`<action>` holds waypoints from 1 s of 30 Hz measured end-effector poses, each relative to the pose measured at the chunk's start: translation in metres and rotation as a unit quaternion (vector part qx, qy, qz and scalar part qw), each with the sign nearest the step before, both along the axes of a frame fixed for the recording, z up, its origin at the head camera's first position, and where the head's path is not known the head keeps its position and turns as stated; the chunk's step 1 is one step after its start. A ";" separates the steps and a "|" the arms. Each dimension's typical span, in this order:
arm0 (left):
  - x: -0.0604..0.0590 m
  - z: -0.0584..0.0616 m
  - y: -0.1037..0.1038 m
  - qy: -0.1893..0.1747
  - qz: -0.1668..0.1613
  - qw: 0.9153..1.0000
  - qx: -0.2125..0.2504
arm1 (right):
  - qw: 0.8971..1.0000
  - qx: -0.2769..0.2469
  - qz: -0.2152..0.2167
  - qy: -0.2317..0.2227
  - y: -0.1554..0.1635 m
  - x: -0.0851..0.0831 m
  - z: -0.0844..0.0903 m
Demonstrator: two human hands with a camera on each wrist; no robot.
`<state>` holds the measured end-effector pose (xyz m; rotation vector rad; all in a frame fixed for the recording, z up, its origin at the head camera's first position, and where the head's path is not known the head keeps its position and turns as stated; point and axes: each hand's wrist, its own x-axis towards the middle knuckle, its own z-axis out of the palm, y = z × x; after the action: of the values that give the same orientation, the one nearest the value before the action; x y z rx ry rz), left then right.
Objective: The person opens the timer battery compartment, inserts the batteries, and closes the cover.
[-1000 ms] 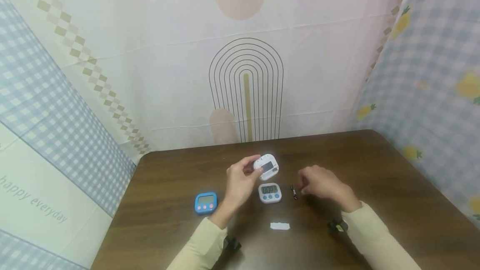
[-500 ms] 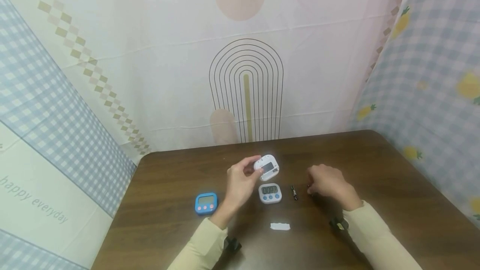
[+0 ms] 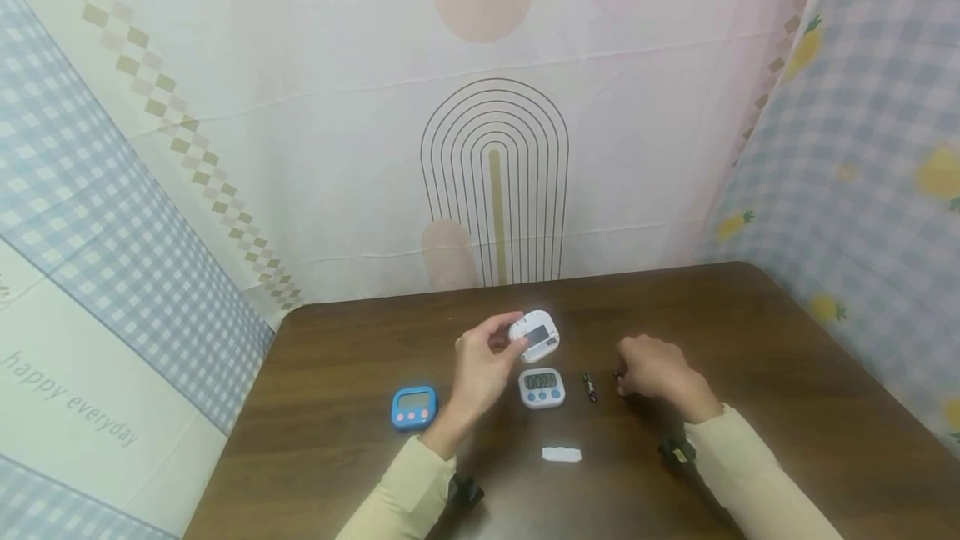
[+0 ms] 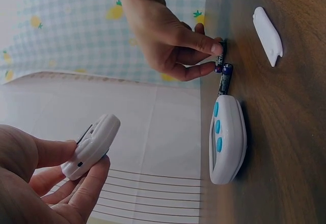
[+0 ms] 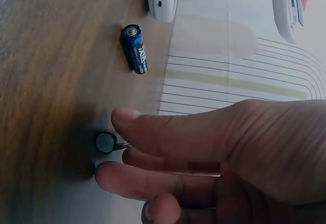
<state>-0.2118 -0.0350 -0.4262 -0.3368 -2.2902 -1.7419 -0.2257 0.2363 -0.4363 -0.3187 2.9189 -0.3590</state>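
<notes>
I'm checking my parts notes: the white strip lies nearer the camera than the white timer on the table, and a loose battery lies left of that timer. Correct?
Not quite: the loose battery lies right of the white timer on the table, as the head view shows. The white strip does lie nearer the camera.

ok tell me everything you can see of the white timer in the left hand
The white timer has a rounded body that looks like smooth plastic. The side facing the person bears a dark grey panel, with a smaller dark patch near one edge, too small to make out. The left wrist view shows a small dark slot in its side. The left hand pinches it between thumb and fingers, tilted, above the table.
</notes>
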 end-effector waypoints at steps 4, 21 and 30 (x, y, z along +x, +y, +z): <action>0.000 0.001 0.000 0.001 -0.002 1.000 -0.002 | 1.000 -0.001 -0.001 0.005 -0.001 -0.003 -0.004; 0.001 0.002 0.000 0.002 -0.002 1.000 -0.001 | 1.000 -0.012 0.020 0.012 -0.003 -0.007 -0.012; 0.000 -0.001 0.001 0.013 -0.002 1.000 -0.004 | 0.997 -0.061 0.030 0.030 -0.003 -0.009 -0.011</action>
<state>-0.2116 -0.0344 -0.4273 -0.3643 -2.2803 -1.7215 -0.2349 0.2331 -0.4469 -0.4405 2.9443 -0.5271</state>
